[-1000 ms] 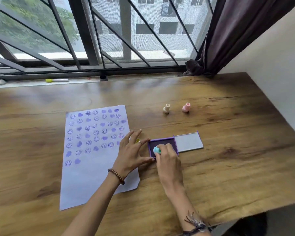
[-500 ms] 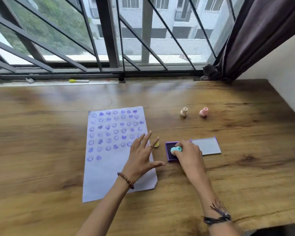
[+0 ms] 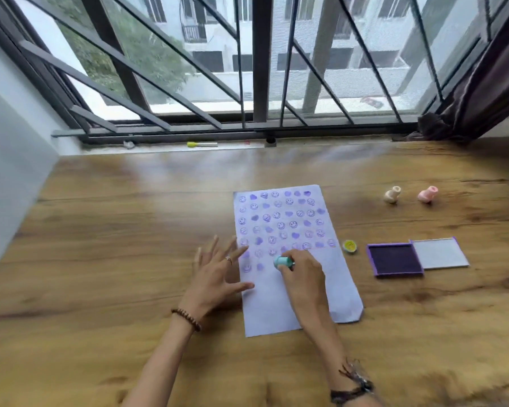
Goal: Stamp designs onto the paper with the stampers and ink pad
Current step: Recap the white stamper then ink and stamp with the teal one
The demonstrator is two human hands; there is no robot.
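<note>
Far left: a pale wall panel (image 3: 12,177) cuts in over the wooden table (image 3: 106,259), and from there a broad stretch of bare wood runs to my left hand (image 3: 218,274), open room all along that side. Left hand lies flat, fingers spread wide, holding nothing; its fingertips and thumb overlap the left edge of the paper (image 3: 288,306), the palm on the wood just outside it. A bead bracelet (image 3: 186,318) sits on that wrist. The paper lies lengthwise, away from me, its upper part filled with rows of purple smiley and heart prints, its lower part blank, near-right corner clipped. My right hand (image 3: 303,280) is over the paper's middle, fingers closed around the teal stamper (image 3: 283,262), just right of the last prints in the bottom row; whether its face touches the sheet I cannot tell. A dark cord band (image 3: 351,389) wraps the right wrist. Right of the paper's edge, just beside it, a yellow stamper (image 3: 350,247) lies on the wood. Then the ink pad (image 3: 395,259): purple tray, dark inked pad inside, its lid (image 3: 438,253) folded open flat to the right, pale inside. Beyond, well apart, a cream stamper (image 3: 392,194) and a pink stamper (image 3: 428,194) near each other. Bare wood runs on to the right edge. Along the far sill, a yellow-capped marker (image 3: 202,144) under the window bars (image 3: 260,60); a dark curtain (image 3: 482,92) at the far right.
</note>
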